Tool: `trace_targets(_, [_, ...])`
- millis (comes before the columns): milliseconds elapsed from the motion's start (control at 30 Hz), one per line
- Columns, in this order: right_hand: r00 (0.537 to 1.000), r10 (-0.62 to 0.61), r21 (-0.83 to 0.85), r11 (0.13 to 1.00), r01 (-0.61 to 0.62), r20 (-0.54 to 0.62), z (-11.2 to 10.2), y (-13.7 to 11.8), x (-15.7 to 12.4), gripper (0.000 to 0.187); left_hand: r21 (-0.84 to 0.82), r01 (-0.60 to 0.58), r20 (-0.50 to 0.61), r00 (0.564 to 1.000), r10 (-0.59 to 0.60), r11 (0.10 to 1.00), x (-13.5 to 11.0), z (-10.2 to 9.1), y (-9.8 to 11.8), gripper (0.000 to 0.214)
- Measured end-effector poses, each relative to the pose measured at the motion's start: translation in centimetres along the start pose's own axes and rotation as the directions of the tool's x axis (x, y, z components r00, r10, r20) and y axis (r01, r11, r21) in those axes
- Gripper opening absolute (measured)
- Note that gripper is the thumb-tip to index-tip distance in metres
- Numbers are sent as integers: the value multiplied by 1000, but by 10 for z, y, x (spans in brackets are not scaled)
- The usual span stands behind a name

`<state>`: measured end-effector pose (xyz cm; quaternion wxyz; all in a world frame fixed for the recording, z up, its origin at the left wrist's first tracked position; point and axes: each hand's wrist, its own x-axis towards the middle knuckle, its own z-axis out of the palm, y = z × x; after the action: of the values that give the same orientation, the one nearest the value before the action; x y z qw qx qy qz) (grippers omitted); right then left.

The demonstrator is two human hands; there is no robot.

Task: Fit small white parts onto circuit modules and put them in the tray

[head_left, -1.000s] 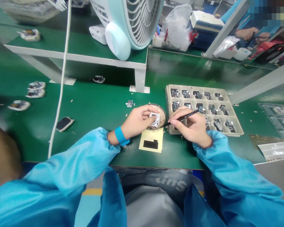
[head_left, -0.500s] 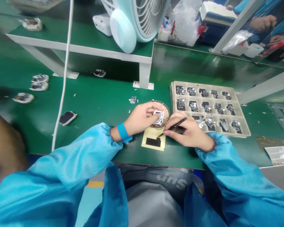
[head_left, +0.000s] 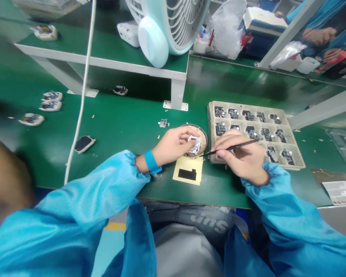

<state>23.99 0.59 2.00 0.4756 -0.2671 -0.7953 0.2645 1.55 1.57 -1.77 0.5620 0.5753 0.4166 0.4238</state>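
Observation:
My left hand (head_left: 174,145) is closed on a small white and silver part (head_left: 195,145), held over a round dish (head_left: 202,135) on the green bench. My right hand (head_left: 243,156) grips black tweezers (head_left: 233,147) whose tip points left, right beside the part. A pale yellow sheet with a black sticker (head_left: 188,171) lies just below both hands. A beige tray (head_left: 288,127) with several small electronic parts in its pockets stands to the right, partly under my right hand.
A raised green shelf (head_left: 103,57) with a pale blue fan (head_left: 167,27) stands behind. A white cable (head_left: 82,96) hangs down at left. Several small housings (head_left: 50,100) and a dark pad (head_left: 84,144) lie at left. Another person's hands (head_left: 320,38) are at top right.
My right hand lifted the tweezers from the yellow sheet up to the part in my left hand. The left hand stayed over the dish.

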Motion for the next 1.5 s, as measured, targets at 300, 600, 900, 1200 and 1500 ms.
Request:
trace_targets(300, [986, 0, -190, 981, -32, -166, -2, 15, -1, 10, -18, -7, 3, 1000, 7, 1000, 0, 0, 0, 20])
trace_targets(600, [992, 7, -204, 978, -32, -122, -2, 15, 0, 13, -2, -46, 6, 999, 46, 999, -1, 0, 1, 18])
trace_targets(900, [993, 4, -200, 979, -28, -120, -2, 13, 0, 15, -2, -33, 2, 999, 33, 999, -1, 0, 2, 19])
trace_targets(1200, [991, -12, -206, 978, -16, -132, -1, 15, -2, 12, 40, -76, 8, 997, 76, 996, 0, 0, 2, 17])
trace_targets(1500, [995, -13, -248, 969, -12, -100, -2, 16, -2, 5, 103, -91, 26, 996, 88, 991, -2, 0, -1, 20])
